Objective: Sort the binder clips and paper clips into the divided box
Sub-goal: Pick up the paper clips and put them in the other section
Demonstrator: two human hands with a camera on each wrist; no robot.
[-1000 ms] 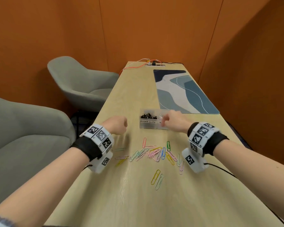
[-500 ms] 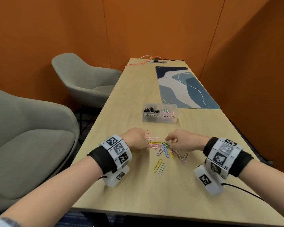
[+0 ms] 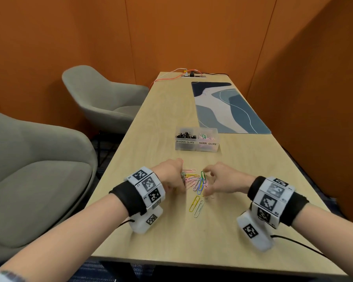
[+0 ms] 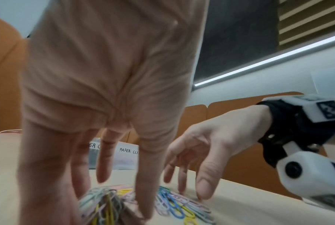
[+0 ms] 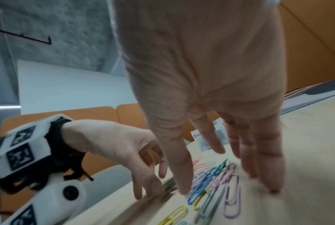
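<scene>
A clear divided box point(image 3: 197, 148) stands mid-table; black binder clips point(image 3: 184, 135) fill the side labelled BINDER CLIPS, and a few paper clips point(image 3: 206, 137) lie in the PAPER CLIPS side. A pile of coloured paper clips point(image 3: 196, 181) lies nearer me, between my hands. My left hand point(image 3: 179, 180) reaches down on the pile's left, fingers and thumb closing round a bunch of clips point(image 4: 106, 202). My right hand point(image 3: 207, 184) is on the right side, its straight fingers point(image 5: 263, 159) touching the table and clips. A yellow clip point(image 3: 194, 203) and a white clip point(image 3: 199, 208) lie apart, closer to me.
A blue patterned mat point(image 3: 228, 108) lies on the far right of the table. A power strip with cables point(image 3: 193, 75) sits at the far end. Two grey armchairs point(image 3: 102, 98) stand along the left edge. Orange walls enclose the table.
Both hands have come back from the box to the pile. The loose clips are now swept into a tighter heap between the hands.
</scene>
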